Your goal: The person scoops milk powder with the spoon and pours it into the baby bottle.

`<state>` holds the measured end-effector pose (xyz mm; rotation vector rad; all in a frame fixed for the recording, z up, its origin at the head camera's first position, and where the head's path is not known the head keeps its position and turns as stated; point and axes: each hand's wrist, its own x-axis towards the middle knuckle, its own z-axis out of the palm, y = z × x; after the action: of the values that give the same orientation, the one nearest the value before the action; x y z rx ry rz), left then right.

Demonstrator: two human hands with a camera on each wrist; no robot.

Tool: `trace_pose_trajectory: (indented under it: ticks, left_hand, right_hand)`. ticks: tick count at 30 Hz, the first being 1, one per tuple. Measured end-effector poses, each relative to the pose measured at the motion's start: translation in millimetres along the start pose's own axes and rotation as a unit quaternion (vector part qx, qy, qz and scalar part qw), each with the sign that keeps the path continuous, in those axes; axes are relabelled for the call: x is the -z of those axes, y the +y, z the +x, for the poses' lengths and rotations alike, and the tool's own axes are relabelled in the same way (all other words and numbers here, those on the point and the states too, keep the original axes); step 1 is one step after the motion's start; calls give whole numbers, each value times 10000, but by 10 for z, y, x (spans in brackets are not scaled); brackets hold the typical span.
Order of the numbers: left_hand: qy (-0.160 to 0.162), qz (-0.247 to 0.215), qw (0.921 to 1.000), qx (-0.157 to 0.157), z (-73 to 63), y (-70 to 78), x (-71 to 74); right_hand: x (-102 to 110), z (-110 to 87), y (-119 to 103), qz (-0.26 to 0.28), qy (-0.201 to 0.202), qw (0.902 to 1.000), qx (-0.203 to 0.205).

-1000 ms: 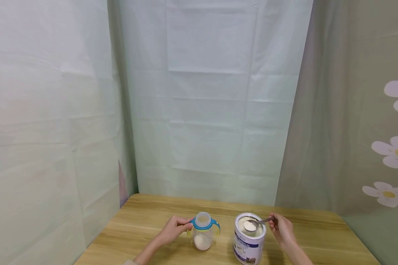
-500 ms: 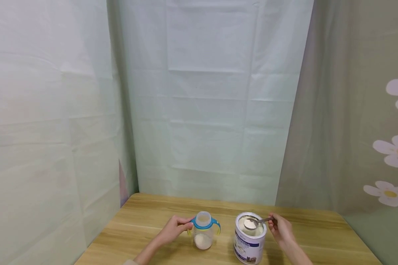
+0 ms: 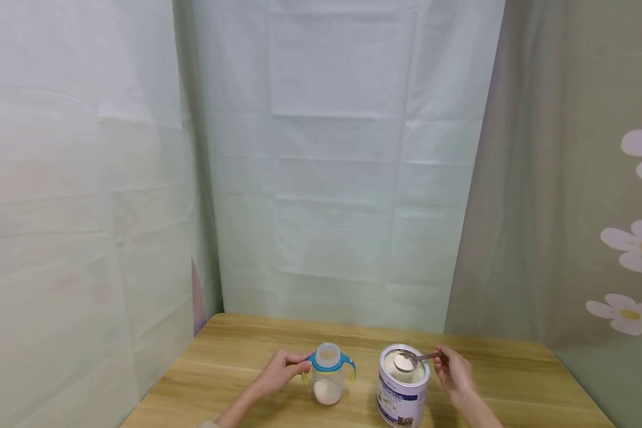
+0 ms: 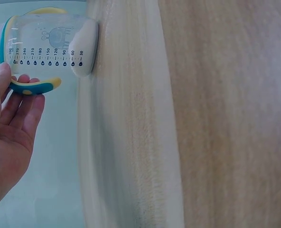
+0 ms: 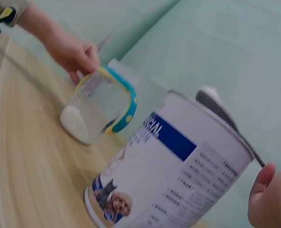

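My left hand [image 3: 278, 373] grips the left handle of a clear baby bottle [image 3: 327, 375] with a blue-and-yellow collar. The bottle stands upright on the table, uncapped, with white powder [image 4: 83, 47] at its bottom, up to about the 60 mark in the left wrist view. To its right is an open white tin [image 3: 400, 401] of milk powder with pet pictures on the label. My right hand [image 3: 456, 373] pinches the handle of a dark spoon [image 3: 428, 356]. The spoon's bowl, heaped with white powder [image 3: 403, 361], is over the tin's mouth, and its handle crosses the rim.
A wood-grain table [image 3: 235, 345] carries the bottle and the tin. Pale green cloth [image 3: 331, 238] hangs behind it, with more cloth at the left and a flower-printed sheet [image 3: 545, 238] at the right.
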<state>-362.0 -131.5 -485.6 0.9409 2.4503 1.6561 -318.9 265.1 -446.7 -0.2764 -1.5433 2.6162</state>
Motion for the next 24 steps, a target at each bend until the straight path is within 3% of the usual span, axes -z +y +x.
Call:
trace_pose_trajectory:
  ticks: [16,24]
  left_hand:
    - [21,-81,9999,145,13,28,-3]
    - [21,-1,9999,116,3,20,-10]
  right_hand:
    - [4,-25,-19,-194,29,9998,22]
    - [17,-64,-44,27,-5,10000,-32]
